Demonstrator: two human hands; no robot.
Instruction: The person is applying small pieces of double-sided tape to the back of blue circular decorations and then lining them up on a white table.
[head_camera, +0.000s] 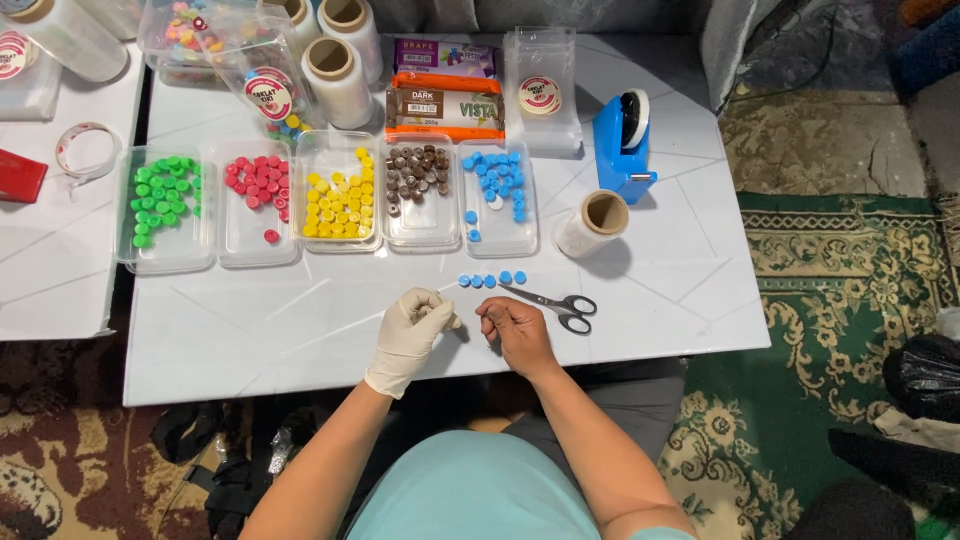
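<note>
My left hand, in a white glove, rests on the white table with its fingers curled in; what is between them is hidden. My bare right hand lies close beside it, fingertips pinched together near the glove. Just beyond both hands lies a short row of several blue round candies. Black-handled scissors lie shut to the right of my right hand.
Clear trays stand in a row: green candies, red, yellow, brown, blue. A film roll lies on its side. A blue tape dispenser, chocolate packs and more rolls are behind.
</note>
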